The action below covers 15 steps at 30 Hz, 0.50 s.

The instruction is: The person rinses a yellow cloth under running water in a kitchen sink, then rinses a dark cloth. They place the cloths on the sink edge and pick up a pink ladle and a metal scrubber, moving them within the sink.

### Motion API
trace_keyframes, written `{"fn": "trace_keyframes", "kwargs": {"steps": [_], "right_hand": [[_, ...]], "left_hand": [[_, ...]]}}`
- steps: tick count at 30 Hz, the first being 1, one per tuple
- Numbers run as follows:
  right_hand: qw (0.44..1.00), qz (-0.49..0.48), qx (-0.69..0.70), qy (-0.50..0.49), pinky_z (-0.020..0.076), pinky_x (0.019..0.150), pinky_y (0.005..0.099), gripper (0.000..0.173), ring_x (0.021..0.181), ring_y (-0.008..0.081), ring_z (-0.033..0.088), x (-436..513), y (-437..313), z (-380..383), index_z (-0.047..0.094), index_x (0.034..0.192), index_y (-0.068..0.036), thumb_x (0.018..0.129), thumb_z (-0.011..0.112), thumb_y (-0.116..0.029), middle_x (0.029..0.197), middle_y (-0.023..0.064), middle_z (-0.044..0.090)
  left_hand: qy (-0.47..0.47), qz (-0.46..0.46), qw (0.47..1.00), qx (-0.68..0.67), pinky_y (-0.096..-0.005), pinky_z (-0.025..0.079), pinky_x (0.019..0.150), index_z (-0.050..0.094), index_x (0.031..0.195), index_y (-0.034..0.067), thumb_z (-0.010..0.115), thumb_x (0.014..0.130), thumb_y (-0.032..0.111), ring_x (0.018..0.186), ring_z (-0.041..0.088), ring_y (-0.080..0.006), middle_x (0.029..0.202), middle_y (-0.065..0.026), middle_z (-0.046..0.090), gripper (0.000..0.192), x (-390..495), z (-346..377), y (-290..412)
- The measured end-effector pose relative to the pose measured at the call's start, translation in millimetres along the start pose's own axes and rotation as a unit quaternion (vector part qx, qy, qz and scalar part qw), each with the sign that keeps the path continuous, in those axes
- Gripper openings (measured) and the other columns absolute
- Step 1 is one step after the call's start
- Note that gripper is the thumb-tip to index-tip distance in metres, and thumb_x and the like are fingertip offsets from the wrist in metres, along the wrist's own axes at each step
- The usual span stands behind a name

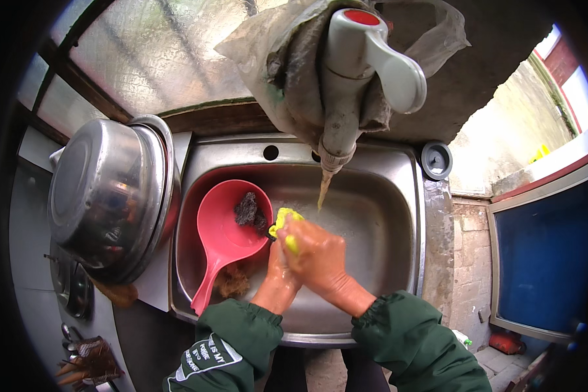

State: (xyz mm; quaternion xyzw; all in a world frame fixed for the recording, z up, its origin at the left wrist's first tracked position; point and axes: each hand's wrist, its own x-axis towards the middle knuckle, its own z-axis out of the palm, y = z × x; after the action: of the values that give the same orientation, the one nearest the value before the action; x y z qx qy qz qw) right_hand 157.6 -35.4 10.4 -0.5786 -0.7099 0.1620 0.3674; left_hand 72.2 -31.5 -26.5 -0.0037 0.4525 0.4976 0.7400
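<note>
My right hand is closed around a bright yellow cloth, which shows above the fist and between the fingers. Pressed against it from the left is my left hand, wet, its fingers mostly hidden behind the right. Both hands are over a stainless steel sink. Left of them a pink plastic dipper rests in the basin, holding dark scouring pads. A brown fibrous scrubber lies beside the dipper's handle. A small dark piece at the cloth's edge is unclear.
A grey-white tap, wrapped in cloth and plastic, overhangs the sink; a tan strip hangs from its spout. Stacked metal basins lean at the left. A grey drain plug sits by the right rim. Utensils stand lower left.
</note>
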Motion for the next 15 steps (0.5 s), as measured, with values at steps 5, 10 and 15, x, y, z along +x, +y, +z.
{"fn": "trace_keyframes", "kwargs": {"steps": [5, 10, 15], "right_hand": [[0.998, 0.041, -0.011, -0.057, 0.0487, 0.051, 0.0442, 0.024, 0.064, 0.0336, 0.065, 18.9, 12.1, -1.8, 0.056, 0.082, -0.01, 0.092, 0.058, -0.031, 0.073, 0.0128, 0.064], [0.997, 0.058, -0.04, -0.011, 0.0502, 0.057, 0.0437, 0.022, 0.068, 0.0316, 0.065, 28.0, 23.9, -5.2, 0.058, 0.084, -0.01, 0.093, 0.059, -0.03, 0.077, 0.0112, 0.065], [0.997, -0.039, 0.039, 0.054, 0.0492, 0.058, 0.0432, 0.019, 0.073, 0.0347, 0.063, 7.3, 11.0, -4.4, 0.06, 0.09, -0.009, 0.089, 0.066, -0.027, 0.078, 0.0124, 0.063]], "left_hand": [[0.019, -0.005, 0.999, 0.04, -0.0346, 0.05, 0.092, 0.058, 0.122, 0.013, 0.053, 0.1, 0.041, 0.107, 0.06, -0.0159, 0.115, -0.0001, 0.063, 0.036, 2.9, -2.3, -7.0], [0.014, 0.025, 0.997, 0.066, -0.0335, 0.051, 0.087, 0.059, 0.122, 0.012, 0.055, 0.099, 0.038, 0.102, 0.062, -0.0146, 0.11, -0.0003, 0.065, 0.035, 7.6, 6.4, -11.0], [-0.034, -0.036, 0.998, 0.04, -0.0334, 0.049, 0.094, 0.057, 0.121, 0.015, 0.054, 0.1, 0.036, 0.106, 0.061, -0.016, 0.114, -0.0007, 0.063, 0.03, -2.3, 7.8, 8.1]]}}
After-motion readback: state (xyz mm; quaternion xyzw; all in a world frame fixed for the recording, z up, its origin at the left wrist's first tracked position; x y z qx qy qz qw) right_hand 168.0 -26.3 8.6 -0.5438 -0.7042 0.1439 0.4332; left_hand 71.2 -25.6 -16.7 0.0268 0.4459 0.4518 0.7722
